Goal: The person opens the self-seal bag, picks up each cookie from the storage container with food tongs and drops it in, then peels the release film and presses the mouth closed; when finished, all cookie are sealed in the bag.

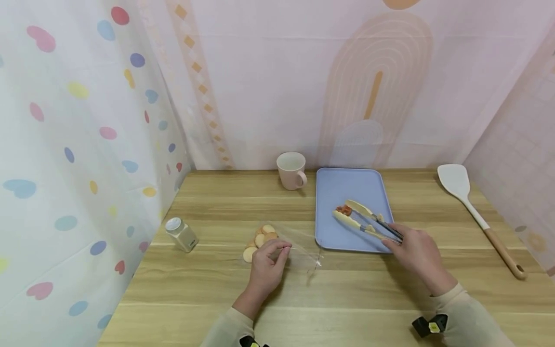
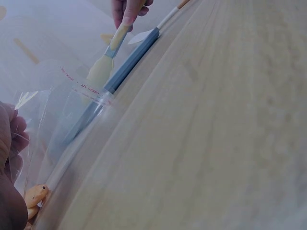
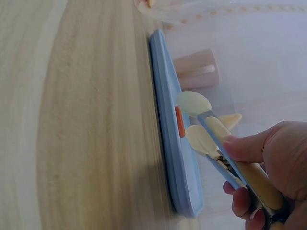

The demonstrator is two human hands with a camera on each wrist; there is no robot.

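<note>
My right hand [image 1: 418, 253] grips a pair of tongs [image 3: 242, 167] with cream heads. Its tips are apart over the light blue tray [image 1: 351, 183], on either side of a small reddish-brown piece [image 1: 344, 210]; in the right wrist view the piece [image 3: 180, 121] shows edge-on by the tray, and I cannot tell whether the tips touch it. With thumb and fingers my left hand [image 1: 268, 265] pinches a clear plastic bag [image 2: 62, 103], which lies on the table with its printed edge toward the tray. Round pale biscuits [image 1: 260, 240] are in the bag's far left part, partly behind the hand.
Behind the bag a pink mug [image 1: 289, 168] stands near the wall. A white-capped jar [image 1: 182, 235] leans toward the left side of the wooden table [image 1: 208, 289]. Along the right lies a white spatula [image 1: 470, 209] with a wooden handle. Patterned curtains enclose the table.
</note>
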